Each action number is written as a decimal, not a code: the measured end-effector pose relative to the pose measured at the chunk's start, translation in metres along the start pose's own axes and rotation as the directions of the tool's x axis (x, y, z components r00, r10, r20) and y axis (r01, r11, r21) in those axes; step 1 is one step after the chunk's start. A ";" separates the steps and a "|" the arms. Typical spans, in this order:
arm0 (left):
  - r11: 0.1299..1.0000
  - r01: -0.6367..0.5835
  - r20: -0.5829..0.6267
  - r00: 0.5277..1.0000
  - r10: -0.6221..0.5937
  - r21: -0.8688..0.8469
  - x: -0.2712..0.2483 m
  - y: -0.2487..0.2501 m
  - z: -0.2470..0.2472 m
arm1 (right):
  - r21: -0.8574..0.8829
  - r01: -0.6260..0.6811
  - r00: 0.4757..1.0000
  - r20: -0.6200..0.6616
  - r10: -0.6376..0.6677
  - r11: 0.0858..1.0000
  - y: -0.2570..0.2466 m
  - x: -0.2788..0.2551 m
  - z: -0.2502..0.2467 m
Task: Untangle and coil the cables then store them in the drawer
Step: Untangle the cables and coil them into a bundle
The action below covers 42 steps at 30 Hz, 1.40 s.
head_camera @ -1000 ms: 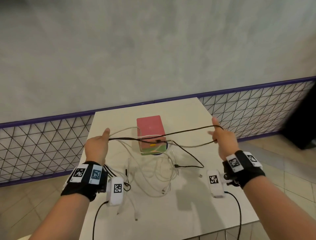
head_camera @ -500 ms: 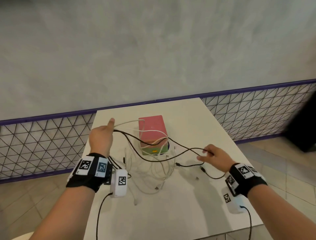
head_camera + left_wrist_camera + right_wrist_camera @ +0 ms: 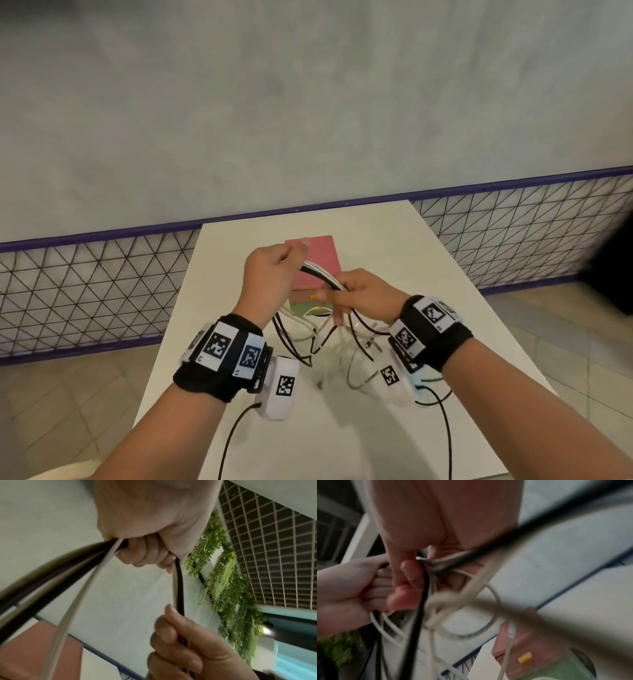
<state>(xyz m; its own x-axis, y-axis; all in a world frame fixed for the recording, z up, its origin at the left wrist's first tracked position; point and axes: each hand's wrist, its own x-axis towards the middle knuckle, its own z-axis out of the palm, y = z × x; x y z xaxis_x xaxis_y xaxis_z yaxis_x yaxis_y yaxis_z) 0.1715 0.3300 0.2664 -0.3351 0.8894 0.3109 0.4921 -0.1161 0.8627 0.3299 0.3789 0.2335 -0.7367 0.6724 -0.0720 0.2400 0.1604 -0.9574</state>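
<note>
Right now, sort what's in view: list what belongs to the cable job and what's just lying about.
Job:
- cables, black and white, bunched between both hands
- left hand, gripping the bunch
- right hand, gripping the bunch
- drawer box, pink top, on the table

Lying about:
- table
- mesh fence
- hanging plants

left hand [image 3: 270,274], right hand [image 3: 359,294], both fisted, raised

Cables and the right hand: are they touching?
Touching. In the left wrist view the right hand's fingers curl round the cables, which run straight into them.
</note>
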 end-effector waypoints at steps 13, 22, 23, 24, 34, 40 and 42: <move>0.977 -0.037 -0.012 0.999 0.040 0.211 -0.010 -0.036 -0.030 | -0.750 -0.208 0.976 -0.199 0.086 0.628 0.006 -0.005 -0.009; 0.780 -0.251 0.365 0.930 0.031 0.573 -0.021 -0.014 0.006 | -0.921 -0.062 0.990 -0.106 -0.094 0.385 -0.018 0.012 0.029; 0.817 -0.182 0.332 0.943 -0.012 0.547 -0.021 -0.012 0.011 | -0.906 -0.053 0.985 -0.118 -0.129 0.420 -0.019 0.014 0.031; 0.835 -0.145 0.284 0.959 -0.014 0.530 -0.019 -0.013 0.013 | -0.873 -0.020 0.978 -0.120 -0.174 0.488 -0.016 0.015 0.031; 0.906 -0.156 0.222 0.972 0.071 0.394 -0.005 -0.033 -0.012 | 0.389 -0.018 0.995 -0.081 0.054 0.921 0.033 -0.015 -0.005; 0.919 -0.170 0.251 0.964 0.081 0.356 -0.006 -0.037 -0.013 | 0.294 0.066 0.966 -0.260 0.013 0.954 0.020 -0.016 -0.008; 0.928 -0.160 0.240 0.967 0.080 0.335 -0.007 -0.038 -0.012 | 0.087 0.041 0.940 -0.342 -0.009 0.995 0.019 -0.015 -0.010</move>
<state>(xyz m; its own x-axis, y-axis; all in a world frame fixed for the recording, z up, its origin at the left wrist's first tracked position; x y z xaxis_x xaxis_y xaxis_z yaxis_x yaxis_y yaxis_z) 0.1455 0.3230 0.2365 -0.0917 0.9572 0.2744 0.7798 -0.1023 0.6176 0.3517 0.3797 0.2194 -0.4786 0.8773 0.0367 0.1535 0.1247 -0.9803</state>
